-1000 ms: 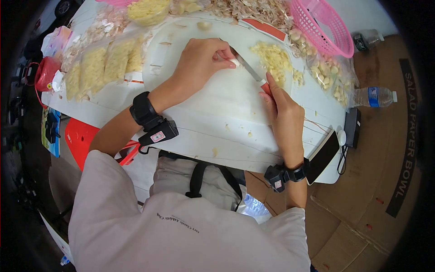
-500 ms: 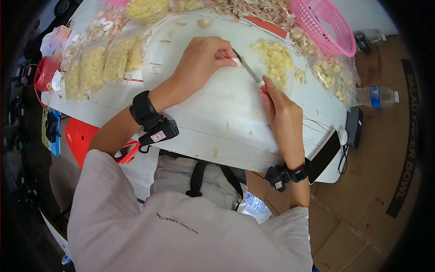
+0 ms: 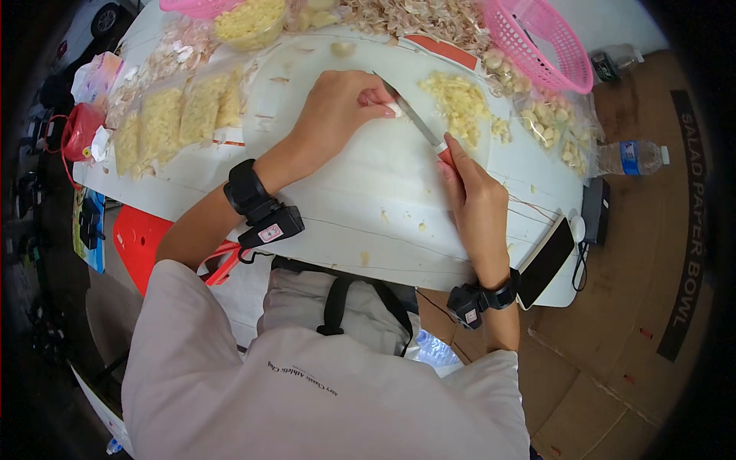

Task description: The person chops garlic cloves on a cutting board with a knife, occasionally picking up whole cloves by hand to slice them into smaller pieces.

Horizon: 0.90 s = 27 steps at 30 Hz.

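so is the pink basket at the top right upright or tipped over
Tipped. The pink basket lies on its side at the table's far right edge, its open mouth and mesh interior facing the camera, beside loose garlic cloves.

Pink basket (image 3: 540, 42) at worktop (image 3: 383, 222) far edge, bagged garlic (image 3: 172, 115) left of it, phone (image 3: 546, 263) near edge, water bottle (image 3: 629, 157) just off it.

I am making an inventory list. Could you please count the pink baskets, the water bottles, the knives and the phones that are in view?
Pink baskets: 2, one, one at the top edge
Water bottles: 2, one, one
Knives: 1
Phones: 1
Total: 6
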Available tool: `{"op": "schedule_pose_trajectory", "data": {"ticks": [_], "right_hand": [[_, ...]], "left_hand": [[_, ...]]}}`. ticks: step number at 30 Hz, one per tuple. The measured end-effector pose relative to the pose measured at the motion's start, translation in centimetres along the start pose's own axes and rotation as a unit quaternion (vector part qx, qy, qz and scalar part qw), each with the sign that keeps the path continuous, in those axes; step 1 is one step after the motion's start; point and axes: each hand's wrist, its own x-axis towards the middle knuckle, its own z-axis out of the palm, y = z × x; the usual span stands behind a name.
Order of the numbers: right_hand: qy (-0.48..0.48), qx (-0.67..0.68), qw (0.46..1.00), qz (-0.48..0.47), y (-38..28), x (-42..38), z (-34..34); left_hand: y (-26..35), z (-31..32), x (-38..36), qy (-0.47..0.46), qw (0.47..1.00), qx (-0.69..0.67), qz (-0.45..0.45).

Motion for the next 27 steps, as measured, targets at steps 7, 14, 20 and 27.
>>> {"op": "schedule_pose_trajectory", "data": {"ticks": [7, 14, 20, 27], "right_hand": [[-0.017, -0.028, 0.999, -0.016, 0.26, -0.06, 0.24], [0.015, -0.002, 1.000, -0.019, 0.47, -0.15, 0.23], [0.018, -0.009, 1.000, -0.013, -0.15, -0.19, 0.00], [0.017, -0.052, 0.998, -0.018, -0.43, -0.59, 0.51]], "left_hand": [[0.13, 0.01, 0.07, -0.003, 1.000, 0.006, 0.000], [0.08, -0.06, 0.11, -0.004, 1.000, 0.018, 0.009], [0.12, -0.05, 0.08, 0.001, 1.000, 0.008, -0.002], [0.28, -0.11, 0.03, 0.005, 0.999, 0.033, 0.000]]}}
